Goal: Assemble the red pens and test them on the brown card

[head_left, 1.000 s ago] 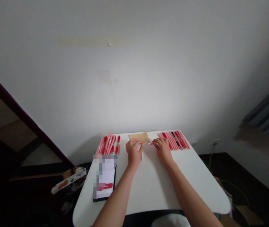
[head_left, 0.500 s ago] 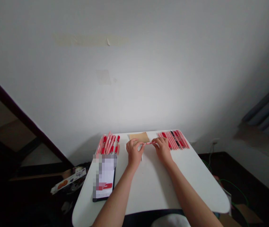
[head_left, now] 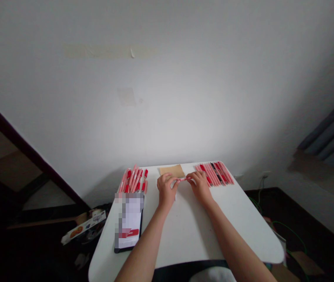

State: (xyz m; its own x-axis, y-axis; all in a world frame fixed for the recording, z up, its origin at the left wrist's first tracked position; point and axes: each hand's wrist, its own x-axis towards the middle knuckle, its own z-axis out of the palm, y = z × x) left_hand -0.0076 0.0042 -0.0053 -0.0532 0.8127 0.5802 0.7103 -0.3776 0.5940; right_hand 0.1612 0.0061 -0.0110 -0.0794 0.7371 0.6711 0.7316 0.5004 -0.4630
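Observation:
A slim pink-and-red pen [head_left: 183, 179] is held level between my hands, above the far middle of the white table [head_left: 188, 231]. My left hand [head_left: 167, 190] pinches its left end between thumb and fingers. My right hand [head_left: 199, 185] pinches the right end, so both hands are closed on it. Just beyond them lies a tan sheet of paper [head_left: 172, 170]. A small white piece shows beside my left wrist, mostly hidden. To the right is a neat row of pink, red and black pens [head_left: 215, 173]; to the left, a looser bunch of similar pens [head_left: 133, 180].
A tablet or large phone [head_left: 130, 223] with a lit, partly blurred screen lies at the table's left. The white wall [head_left: 167, 98] stands right behind the table. Clutter and a printed box [head_left: 83, 227] lie on the floor at left, green cables [head_left: 290, 231] at right.
My right hand has come slightly closer to my left along the pen. The whole view has shifted a little; the pens and tablet lie as before.

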